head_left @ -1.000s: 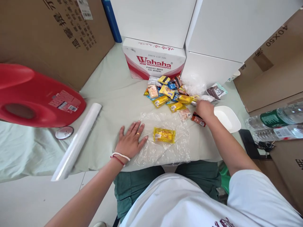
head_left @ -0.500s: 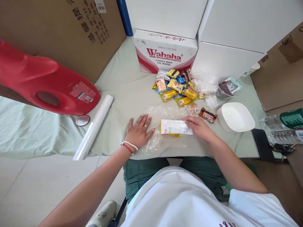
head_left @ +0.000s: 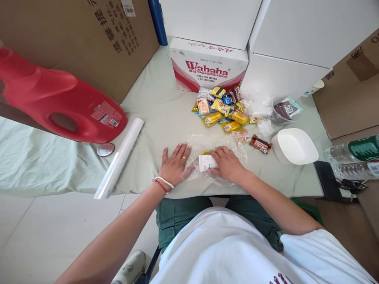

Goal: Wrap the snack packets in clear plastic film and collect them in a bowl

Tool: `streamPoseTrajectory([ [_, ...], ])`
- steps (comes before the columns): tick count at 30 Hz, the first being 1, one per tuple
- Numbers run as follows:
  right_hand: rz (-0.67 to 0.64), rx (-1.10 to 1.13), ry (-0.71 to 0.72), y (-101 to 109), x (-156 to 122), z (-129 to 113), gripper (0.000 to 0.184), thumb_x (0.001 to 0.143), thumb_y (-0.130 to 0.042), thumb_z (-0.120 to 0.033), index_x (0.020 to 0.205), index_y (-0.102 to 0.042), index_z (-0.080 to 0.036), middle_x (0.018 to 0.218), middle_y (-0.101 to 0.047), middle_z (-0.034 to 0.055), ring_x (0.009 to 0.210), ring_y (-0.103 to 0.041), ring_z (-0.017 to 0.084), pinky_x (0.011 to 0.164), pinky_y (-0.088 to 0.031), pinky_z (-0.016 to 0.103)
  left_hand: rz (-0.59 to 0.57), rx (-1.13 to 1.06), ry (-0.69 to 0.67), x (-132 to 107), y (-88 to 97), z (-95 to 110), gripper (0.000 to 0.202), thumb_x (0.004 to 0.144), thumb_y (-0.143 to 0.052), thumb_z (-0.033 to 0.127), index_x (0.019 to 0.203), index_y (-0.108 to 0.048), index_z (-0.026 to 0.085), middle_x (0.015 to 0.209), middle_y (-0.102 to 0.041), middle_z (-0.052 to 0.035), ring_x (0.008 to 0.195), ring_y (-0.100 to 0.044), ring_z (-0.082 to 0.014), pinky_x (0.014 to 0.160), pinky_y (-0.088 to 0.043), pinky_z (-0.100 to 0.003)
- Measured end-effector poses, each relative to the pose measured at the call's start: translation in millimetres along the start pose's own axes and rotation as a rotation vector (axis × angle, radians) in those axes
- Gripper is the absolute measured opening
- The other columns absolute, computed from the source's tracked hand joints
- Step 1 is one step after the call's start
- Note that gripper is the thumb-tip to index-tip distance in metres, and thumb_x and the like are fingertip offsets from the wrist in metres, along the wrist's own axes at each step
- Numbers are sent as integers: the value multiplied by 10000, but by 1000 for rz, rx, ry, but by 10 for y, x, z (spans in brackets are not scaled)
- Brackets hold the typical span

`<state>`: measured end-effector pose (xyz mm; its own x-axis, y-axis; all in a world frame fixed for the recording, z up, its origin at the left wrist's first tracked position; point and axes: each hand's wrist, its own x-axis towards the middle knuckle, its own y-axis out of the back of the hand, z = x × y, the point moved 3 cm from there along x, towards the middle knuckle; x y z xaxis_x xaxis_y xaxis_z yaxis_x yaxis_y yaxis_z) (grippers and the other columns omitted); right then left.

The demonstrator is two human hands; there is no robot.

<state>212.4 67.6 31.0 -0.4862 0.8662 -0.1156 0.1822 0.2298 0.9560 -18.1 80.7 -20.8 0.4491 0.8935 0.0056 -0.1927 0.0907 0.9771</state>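
My left hand (head_left: 174,163) lies flat with its fingers spread, pressing the left edge of a sheet of clear plastic film (head_left: 241,152) onto the table. In my right hand (head_left: 229,165) is a flat white packet (head_left: 204,163) with green and red print; thumb and fingers close over its right part. A bit of yellow wrapper (head_left: 205,152) shows behind the packet, the rest of it hidden. Packet and film overlap. Just beyond the film lies a heap of wrapped snacks (head_left: 220,106), with a brown wrapped snack (head_left: 260,144) to the right.
A white bowl (head_left: 296,146) stands at the right, before a clear tub (head_left: 276,112) with packets. On the left are a plastic wrap roll (head_left: 120,159), a round tin (head_left: 105,149) and a red jug (head_left: 79,106). A Wahaha box (head_left: 207,65) stands behind; bottles (head_left: 361,150) lie far right.
My right hand has moved left and slightly down, carrying the white packet toward my left hand, and now covers more of it. My left hand stays flat on the film.
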Motion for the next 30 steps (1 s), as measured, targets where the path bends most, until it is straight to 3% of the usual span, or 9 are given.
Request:
streamPoseTrajectory([
  [6,-42,97,61,-67,-232,277,731,871,-769,-290,1531,-468,-195,1416,-576,152,1317,-452,345,1107,-430,506,-109,3,-77,-57,27,-65,1012,885,-487,792,1668,-220,208,1732,-188,-201,1594,-224,-412,1215,45,-758],
  [11,-26,290,26,-36,-362,512,630,942,-680,-432,1491,-505,-180,1363,-619,159,1235,-537,329,1081,-443,487,-205,5,-80,-56,42,-109,1088,804,-566,844,1664,-234,266,1751,-107,-189,1607,-148,-440,1187,74,-786],
  [15,-16,312,-73,-65,-324,490,586,952,-655,-464,1448,-538,-175,1311,-638,153,1201,-561,331,1063,-447,481,-272,-12,-41,-69,77,-79,1137,774,-649,791,1670,-210,244,1754,-41,-198,1616,-81,-449,1191,42,-790],
  [18,11,212,-87,-118,-296,359,641,878,-760,-423,1435,-546,-190,1346,-598,160,1254,-494,354,1071,-441,502,-179,-20,-50,-126,183,34,1095,788,-719,612,1673,-203,226,1755,-14,-191,1619,-28,-452,1219,41,-756],
  [21,33,143,-84,-172,-297,265,646,867,-779,-373,1440,-537,-198,1362,-572,160,1279,-447,363,1062,-447,520,-86,-30,-173,-191,274,194,925,806,-635,273,1656,-271,317,1761,-117,-95,1629,-43,-399,1246,111,-696],
  [23,48,125,-88,-196,-309,263,638,869,-778,-350,1438,-536,-188,1359,-568,162,1265,-446,361,1064,-448,523,-109,-84,-253,-218,271,253,906,753,-541,135,1613,-373,363,1728,-274,-50,1620,-178,-346,1254,133,-672],
  [26,62,127,-69,-216,-335,312,613,858,-781,-308,1413,-553,-181,1354,-568,161,1242,-456,355,1068,-453,520,-186,-248,-267,-232,208,237,737,776,-481,156,1487,-560,337,1622,-488,-48,1533,-407,-300,1262,65,-685],
  [30,76,161,-48,-224,-365,349,574,847,-775,-274,1378,-574,-187,1336,-578,152,1233,-465,346,1068,-460,508,-96,-400,-47,-202,176,230,438,993,-350,337,1249,-703,288,1447,-670,-50,1436,-529,-264,1273,-50,-666],
])
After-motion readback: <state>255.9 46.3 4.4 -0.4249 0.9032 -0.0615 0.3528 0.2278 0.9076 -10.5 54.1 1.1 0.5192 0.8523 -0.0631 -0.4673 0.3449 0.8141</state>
